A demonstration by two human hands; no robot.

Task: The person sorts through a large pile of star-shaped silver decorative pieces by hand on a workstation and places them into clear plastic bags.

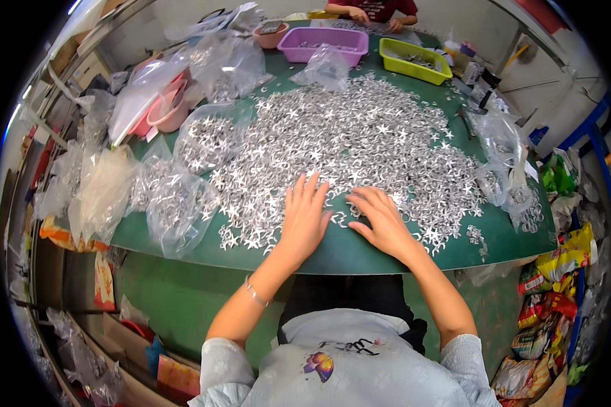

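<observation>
A wide, shallow heap of small silvery metal pieces (346,136), many shaped like stars and crescents, covers the middle of the green table (190,251). My left hand (305,214) lies palm down at the near side of the heap, its fingers stretched out over the pieces. To its right, my right hand (380,220) rests at the same edge with its fingers spread, thumb pointing left. Neither hand shows a piece held in it. Several loose pieces lie between the two hands. What is beneath the palms is hidden.
Plastic bags of metal pieces (176,214) line the left side; another bag (502,152) lies at the right. A purple basin (322,44) and a lime-green tray (414,61) stand at the back. Beyond them, another person's hands (360,15) work. A hammer (466,122) lies at right.
</observation>
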